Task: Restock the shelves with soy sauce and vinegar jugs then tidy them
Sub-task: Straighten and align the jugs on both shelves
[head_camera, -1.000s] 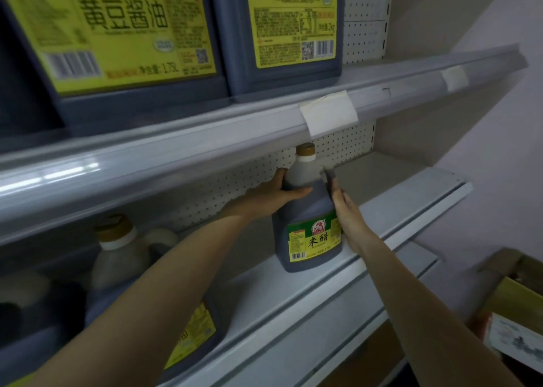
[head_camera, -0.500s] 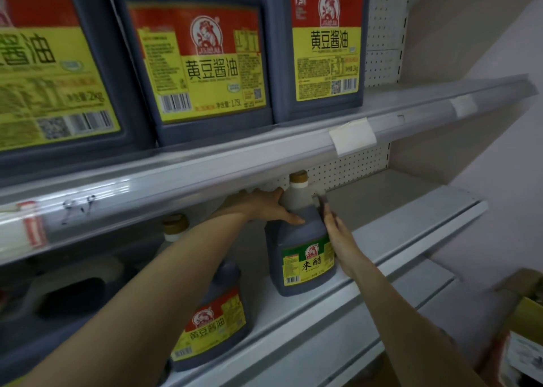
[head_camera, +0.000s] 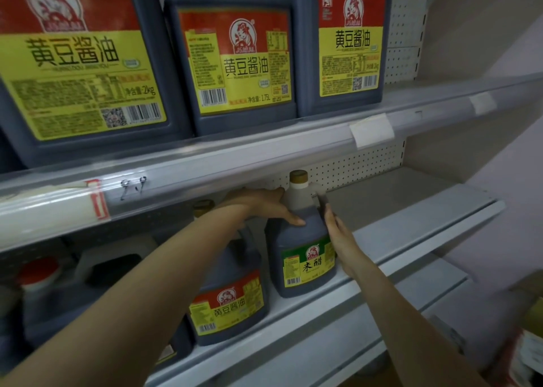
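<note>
A: Looking for the vinegar jug (head_camera: 305, 257). Sitting where?

B: Standing upright on the lower shelf (head_camera: 417, 210), at the middle of the frame, pointing its brown cap straight up toward the underside of the shelf above. Showing its green label to the camera. Sitting just right of a soy sauce jug (head_camera: 232, 298), close beside it; touching or not, impossible to tell.

A: Lying which way from the hands?

B: Sitting directly between them. Reaching in from the lower left with the left hand (head_camera: 261, 206), wrapping over the jug's shoulder by the neck, laying the thumb across the front and curling the fingers out of sight behind. Coming in from the lower right with the right hand (head_camera: 342, 237), pressing straight fingers flat against the jug's right side, just under the handle. Bracketing the jug, palms apart by its width.

A: Judging either hand nearer?

B: Touching it already with both, so calling it even. Probably calling for a small slide or twist along the shelf, keeping the long axis vertical. Seeing bare shelf stretching toward the right of the frame. Possibly risking a tip, gripping so high on a tall jug.
</note>
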`<state>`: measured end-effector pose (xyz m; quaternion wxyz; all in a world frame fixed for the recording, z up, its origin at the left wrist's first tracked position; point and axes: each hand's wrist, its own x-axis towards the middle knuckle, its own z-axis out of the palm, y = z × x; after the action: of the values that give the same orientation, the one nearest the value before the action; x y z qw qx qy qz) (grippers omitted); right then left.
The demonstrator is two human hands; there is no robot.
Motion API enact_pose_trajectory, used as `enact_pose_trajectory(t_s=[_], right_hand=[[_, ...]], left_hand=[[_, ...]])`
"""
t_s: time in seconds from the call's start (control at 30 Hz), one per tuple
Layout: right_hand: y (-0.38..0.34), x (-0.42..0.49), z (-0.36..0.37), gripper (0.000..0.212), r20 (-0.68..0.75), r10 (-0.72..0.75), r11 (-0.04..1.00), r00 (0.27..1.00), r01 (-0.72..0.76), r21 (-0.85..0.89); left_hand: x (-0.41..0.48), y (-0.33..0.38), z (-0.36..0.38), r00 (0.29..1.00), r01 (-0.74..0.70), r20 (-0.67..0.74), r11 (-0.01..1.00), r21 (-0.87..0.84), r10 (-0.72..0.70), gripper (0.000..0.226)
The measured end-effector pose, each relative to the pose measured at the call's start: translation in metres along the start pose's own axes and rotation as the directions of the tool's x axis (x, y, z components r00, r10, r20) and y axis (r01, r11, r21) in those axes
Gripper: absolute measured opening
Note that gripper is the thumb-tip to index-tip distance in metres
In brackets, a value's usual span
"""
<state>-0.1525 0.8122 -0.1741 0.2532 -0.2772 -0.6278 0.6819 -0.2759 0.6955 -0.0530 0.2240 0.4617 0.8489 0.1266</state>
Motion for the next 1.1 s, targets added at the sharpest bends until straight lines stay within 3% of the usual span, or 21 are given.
enact_pose_trajectory(t_s=[0.17,0.37,0.43,0.53,0.6,0.67,0.73,0.83,0.93,1.0,1.1], right_hand=[[-0.001,-0.009,0.009,0.074,0.015,-0.005,1.000,1.000,0.004,0.025],[0.005,-0.015,0.020,0.112,0.005,-0.002,1.000,1.000,0.002,-0.016],[0.005,-0.016,0.021,0.110,0.013,0.005,1.000,1.000,-0.005,-0.024],[0.003,-0.022,0.025,0.101,-0.006,-0.003,1.000,1.000,0.003,-0.030],[0.003,-0.028,0.030,0.095,-0.050,-0.015,0.998,0.999,0.012,-0.067],[0.006,-0.037,0.036,0.079,-0.103,-0.035,0.994,0.994,0.023,-0.108],[0.009,-0.052,0.044,0.072,-0.149,-0.074,0.991,0.986,0.056,-0.119],[0.019,-0.071,0.060,0.088,-0.230,-0.126,0.975,0.965,0.078,-0.206],[0.020,-0.090,0.088,0.086,-0.274,-0.156,0.916,0.949,0.035,-0.400],[0.013,-0.108,0.109,0.089,-0.232,-0.296,0.828,0.927,0.127,-0.547],[0.001,-0.126,0.140,0.107,-0.027,-0.487,0.632,0.873,0.331,-0.701]], left_hand=[[-0.007,-0.005,-0.003,0.997,0.061,0.046,0.997,-0.040,-0.059,0.103],[-0.023,-0.011,-0.003,0.996,0.061,0.071,0.991,-0.121,-0.053,0.101],[-0.029,-0.009,-0.002,0.997,0.051,0.067,0.994,-0.097,-0.044,0.097],[-0.045,-0.001,0.001,0.999,0.035,-0.030,0.984,0.175,-0.030,0.089],[-0.058,-0.006,0.007,0.986,0.048,-0.164,0.867,0.497,0.040,0.088],[-0.070,-0.016,0.017,0.946,0.081,-0.276,0.701,0.708,0.170,0.085],[-0.087,-0.026,0.027,0.883,0.098,-0.361,0.634,0.767,0.301,0.078],[-0.127,-0.044,0.045,0.723,0.086,-0.547,0.730,0.678,0.423,0.071],[-0.167,-0.085,0.061,0.648,0.186,-0.657,0.756,0.628,0.386,0.072],[-0.191,-0.116,0.060,0.690,0.261,-0.667,0.763,0.591,0.281,0.073],[-0.220,-0.151,0.049,0.736,0.325,-0.661,0.781,0.533,0.145,0.079]])
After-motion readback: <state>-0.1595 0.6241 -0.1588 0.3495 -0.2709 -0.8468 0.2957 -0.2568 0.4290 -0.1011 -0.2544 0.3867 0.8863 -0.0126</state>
